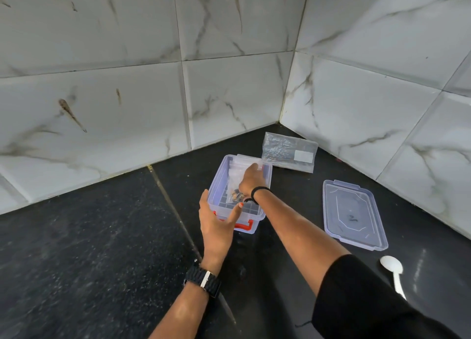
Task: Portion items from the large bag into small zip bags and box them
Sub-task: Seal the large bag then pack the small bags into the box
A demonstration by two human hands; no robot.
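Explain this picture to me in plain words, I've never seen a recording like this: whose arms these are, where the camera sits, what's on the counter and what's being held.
There is no machine here: these are a person's two bare arms, filmed by one camera worn on the head, looking forward and down.

The right hand reaches into a clear plastic box and seems to grip a small zip bag with a few dark pieces inside. The left hand is open against the box's near side, by its red latch.

On the dark counter also lie the large bag behind the box, the box's lid to the right, and a white spoon nearer the camera.
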